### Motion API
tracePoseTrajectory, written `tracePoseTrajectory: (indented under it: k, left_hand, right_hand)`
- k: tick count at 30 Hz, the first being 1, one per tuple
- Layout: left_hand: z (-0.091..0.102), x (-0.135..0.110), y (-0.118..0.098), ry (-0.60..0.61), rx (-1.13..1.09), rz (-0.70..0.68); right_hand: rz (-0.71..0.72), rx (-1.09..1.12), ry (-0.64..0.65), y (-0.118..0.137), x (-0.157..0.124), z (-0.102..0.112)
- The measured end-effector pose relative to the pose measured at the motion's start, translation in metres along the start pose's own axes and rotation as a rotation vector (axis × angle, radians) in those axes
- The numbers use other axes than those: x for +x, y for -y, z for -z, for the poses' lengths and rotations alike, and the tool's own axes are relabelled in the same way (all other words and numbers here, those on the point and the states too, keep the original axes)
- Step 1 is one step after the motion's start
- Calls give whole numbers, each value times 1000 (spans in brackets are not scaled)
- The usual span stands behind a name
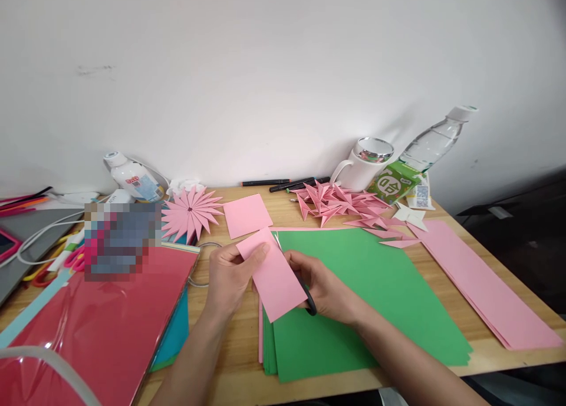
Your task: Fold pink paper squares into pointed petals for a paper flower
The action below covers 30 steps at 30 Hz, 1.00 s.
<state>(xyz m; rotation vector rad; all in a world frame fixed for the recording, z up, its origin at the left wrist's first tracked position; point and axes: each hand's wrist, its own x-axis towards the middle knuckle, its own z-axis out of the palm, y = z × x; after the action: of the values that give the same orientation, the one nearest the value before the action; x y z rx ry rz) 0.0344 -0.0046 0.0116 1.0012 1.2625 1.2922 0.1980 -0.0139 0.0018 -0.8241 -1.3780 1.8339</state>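
My left hand (230, 279) pinches the upper end of a pink paper strip (275, 276), thumb on top. My right hand (325, 288) is closed round black-handled scissors (309, 300), whose blades are hidden behind the strip. Both hands hover over the left edge of a green paper stack (375, 294). A loose pink square (246, 215) lies just beyond the hands. A pink folded paper flower (190, 213) lies to its left, and a pile of pink folded points (340, 204) to its right.
Red sheets in plastic wrap (97, 329) cover the left of the wooden desk (230, 359). Long pink strips (481, 282) lie at right. A white mug (360, 167), a water bottle (431, 144), a green carton (393, 185), black pens (292, 185) and a white bottle (132, 179) line the wall.
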Motion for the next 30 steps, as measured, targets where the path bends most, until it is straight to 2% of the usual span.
tracePoseTrajectory:
  k: [12, 30]
  left_hand:
    - [-4, -1, -9, -2, -66, 85]
    - [-2, 1, -7, 29, -78, 77]
  right_hand:
    - [-20, -33, -66, -2, 0, -1]
    - [-53, -11, -127, -3, 1, -3]
